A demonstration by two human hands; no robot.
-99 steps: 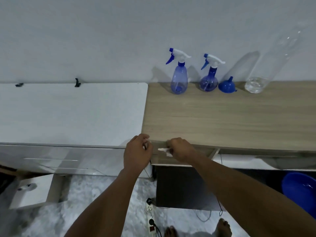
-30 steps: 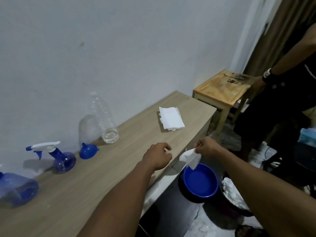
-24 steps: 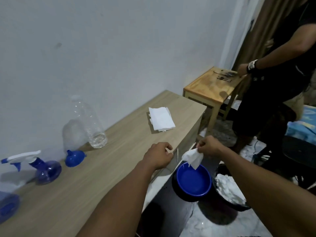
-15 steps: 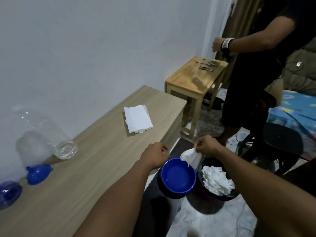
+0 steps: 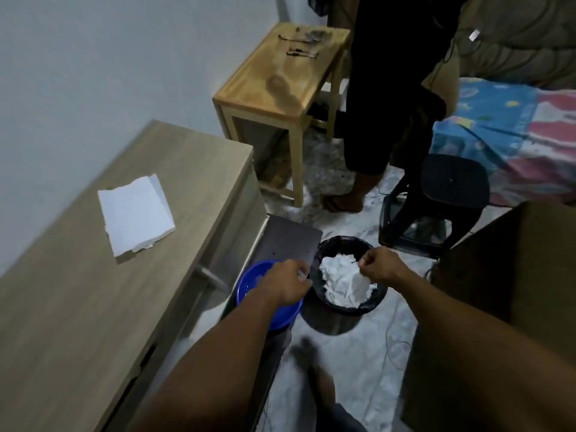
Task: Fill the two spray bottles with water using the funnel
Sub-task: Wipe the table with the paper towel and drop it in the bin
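The spray bottles, the funnel and the water bottle are all out of view. My right hand (image 5: pixel 378 268) hovers over a black waste bin (image 5: pixel 344 242) on the floor, pinching a crumpled white tissue (image 5: pixel 358 280) that hangs down onto the pile of used tissues inside. My left hand (image 5: pixel 288 283) is curled into a loose fist with nothing in it, above a blue basin (image 5: pixel 249 286) that sits just left of the bin, below the table's edge.
The long wooden table (image 5: pixel 93 307) on the left carries a stack of white tissues (image 5: pixel 135 213). Beyond it are a small wooden side table (image 5: pixel 280 76), a standing person (image 5: pixel 389 88), a black stool (image 5: pixel 448 185), a bed (image 5: pixel 514 135) and a brown box (image 5: pixel 514 275).
My view has swung right and down, away from the bottles and funnel. My right hand has carried the tissue from the table's edge to over the black bin; my left hand followed over the basin.
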